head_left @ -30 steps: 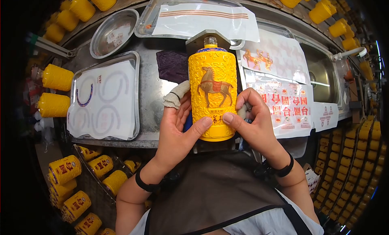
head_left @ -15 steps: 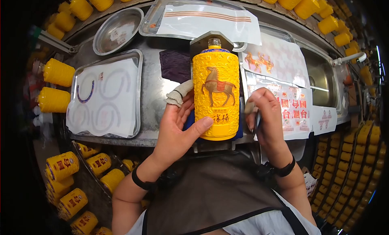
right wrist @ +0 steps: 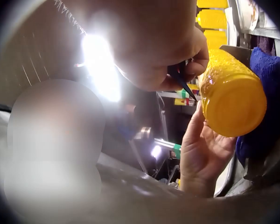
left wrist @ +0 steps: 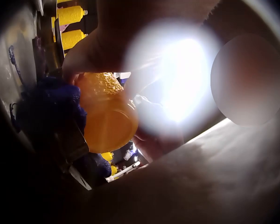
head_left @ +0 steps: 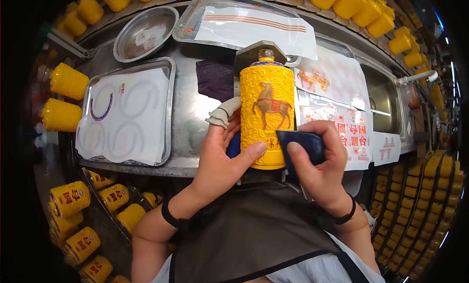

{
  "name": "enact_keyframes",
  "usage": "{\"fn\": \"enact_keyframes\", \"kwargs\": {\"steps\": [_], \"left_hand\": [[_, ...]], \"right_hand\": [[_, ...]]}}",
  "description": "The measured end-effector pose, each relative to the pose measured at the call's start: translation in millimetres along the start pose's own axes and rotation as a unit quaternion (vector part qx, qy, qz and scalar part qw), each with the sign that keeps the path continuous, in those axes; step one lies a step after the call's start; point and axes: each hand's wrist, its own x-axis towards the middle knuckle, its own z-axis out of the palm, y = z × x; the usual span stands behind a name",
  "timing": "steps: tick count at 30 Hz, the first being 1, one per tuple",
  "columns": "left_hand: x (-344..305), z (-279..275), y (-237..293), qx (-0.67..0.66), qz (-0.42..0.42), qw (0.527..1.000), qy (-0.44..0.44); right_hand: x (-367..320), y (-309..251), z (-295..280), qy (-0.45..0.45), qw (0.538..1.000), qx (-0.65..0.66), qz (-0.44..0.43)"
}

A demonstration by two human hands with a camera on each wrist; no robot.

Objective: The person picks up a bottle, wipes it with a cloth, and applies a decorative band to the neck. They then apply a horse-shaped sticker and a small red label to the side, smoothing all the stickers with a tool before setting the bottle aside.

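A yellow embossed bottle (head_left: 267,95) with a brown horse decal lies with its clear neck toward an angled metal rest (head_left: 261,47). My left hand (head_left: 220,153) holds its left side, thumb over the lower front, the index finger wrapped in a whitish cover. In my right hand (head_left: 322,161) a dark blue flat scraper-like piece (head_left: 304,145) is pinched, its pointed corner at the bottle's lower right, by the handwritten characters. The right wrist view shows the bottle's round base (right wrist: 235,109) beside a blue cloth (right wrist: 266,70). Whether the piece touches the bottle I cannot tell.
A tray (head_left: 172,87) with decal paper lies left, a round metal bowl (head_left: 117,43) behind it. Farther back is another tray (head_left: 183,31) with striped paper. Red-printed sheets (head_left: 359,118) and a sink (head_left: 383,104) are at right. A dark purple cloth (head_left: 215,80) lies left of the bottle.
My right hand has left the bottle's lower front, brought up the dark blue piece and moved it back against or near the bottle's right side. My left hand has stayed on the bottle.
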Motion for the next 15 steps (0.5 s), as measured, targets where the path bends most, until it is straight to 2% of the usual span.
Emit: {"fn": "enact_keyframes", "kwargs": {"steps": [1,2,4,6,7,10,14,15], "left_hand": [[-0.6,-0.6,-0.5,0.005,0.002,1.0,0.001],[-1.6,-1.8,0.2,0.006,0.002,1.0,0.008],[-0.4,0.7,1.0,0.006,-0.001,1.0,0.005],[1.7,1.5,-0.9,0.003,0.004,1.0,-0.007],[1.7,1.3,-0.1,0.006,0.004,1.0,-0.008],[0.2,-2.0,-1.0,0.018,0.01,1.0,0.001],[-3.4,4.9,-4.0,0.039,0.044,0.998,0.02],[-6.3,5.1,-3.2,0.102,0.085,0.991,0.024]], "right_hand": [[-1.2,7.1,-4.1,0.016,1.0,0.013,0.011],[-2.9,7.9,-8.7,0.02,0.997,0.019,0.066],[-6.0,8.1,-9.0,0.028,0.998,0.047,0.028],[-5.3,0.9,-3.7,-0.001,0.997,0.011,-0.078],[-5.9,1.9,-1.7,-0.007,0.998,-0.007,-0.065],[-10.0,12.2,-6.9,0.052,0.997,0.032,0.044],[-11.6,10.8,-7.2,-0.005,0.999,0.033,-0.013],[-11.7,11.8,-8.4,0.021,0.997,0.061,0.051]]}}
